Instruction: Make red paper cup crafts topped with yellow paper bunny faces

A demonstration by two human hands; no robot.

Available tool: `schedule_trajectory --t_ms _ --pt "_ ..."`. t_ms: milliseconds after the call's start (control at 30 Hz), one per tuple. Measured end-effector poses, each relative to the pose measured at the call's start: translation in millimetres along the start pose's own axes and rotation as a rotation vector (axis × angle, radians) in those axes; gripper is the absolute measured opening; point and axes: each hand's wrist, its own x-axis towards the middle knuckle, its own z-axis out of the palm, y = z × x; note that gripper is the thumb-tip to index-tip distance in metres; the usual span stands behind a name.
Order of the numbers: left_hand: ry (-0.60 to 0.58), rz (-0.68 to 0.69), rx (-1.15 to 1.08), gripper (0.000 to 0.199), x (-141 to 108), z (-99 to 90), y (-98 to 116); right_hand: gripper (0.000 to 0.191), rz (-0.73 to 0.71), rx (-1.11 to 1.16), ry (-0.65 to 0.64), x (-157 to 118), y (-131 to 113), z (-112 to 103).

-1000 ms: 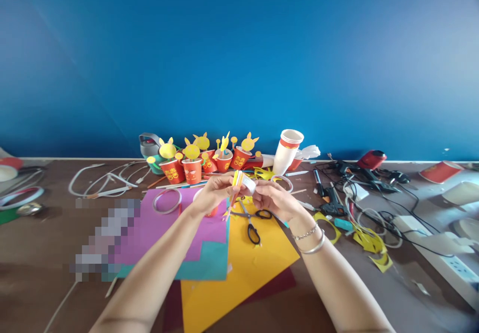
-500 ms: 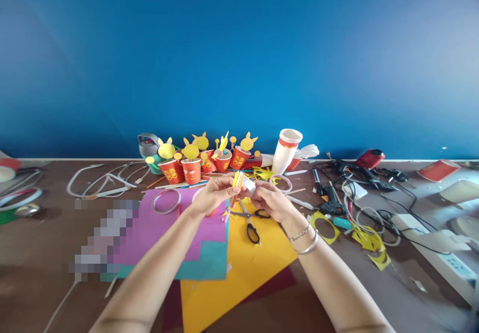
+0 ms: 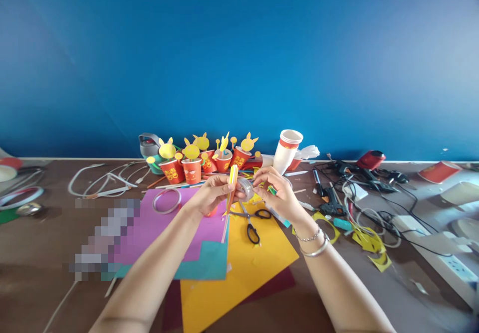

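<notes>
My left hand (image 3: pixel 210 193) is closed around a yellow-and-white folded paper strip (image 3: pixel 233 174), an orange stick (image 3: pixel 229 201) hanging below it, and a roll of clear tape (image 3: pixel 246 188). My right hand (image 3: pixel 276 193) has its thumb and bent fingers at the roll's right edge. Whether a tape end is between them is too small to make out. Black-handled scissors (image 3: pixel 253 233) lie under the hands on a yellow sheet (image 3: pixel 239 273). Behind stand several red paper cups (image 3: pixel 192 172) with yellow eared paper figures (image 3: pixel 191 151).
Purple paper (image 3: pixel 149 238) and teal paper (image 3: pixel 209 263) lie left of the yellow sheet. A stack of white cups (image 3: pixel 283 156) stands at the back. Glue guns (image 3: pixel 331 201), cables, yellow scraps (image 3: pixel 368 241) and a power strip (image 3: pixel 449 260) fill the right side.
The paper strip has turned upright, and the tape roll now faces me more. My right hand has shifted slightly right and up, its fingers lifted and more spread.
</notes>
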Motion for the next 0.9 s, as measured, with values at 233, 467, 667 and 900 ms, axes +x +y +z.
schedule_trajectory --t_ms 233,467,667,900 --pt "0.000 -0.004 0.049 0.027 -1 3.1 2 0.012 -0.006 -0.088 -0.057 -2 -2 -1" --pt "0.052 -0.068 -0.065 0.027 1 2.6 -1 0.012 -0.233 -0.392 0.046 -9 -4 9" --pt "0.037 -0.139 -0.171 0.024 0 3.6 2 0.016 -0.357 -0.501 0.184 -22 0 18" --pt "0.057 -0.054 -0.273 0.012 5 1.7 5 0.036 0.065 0.127 0.255 -12 6 24"
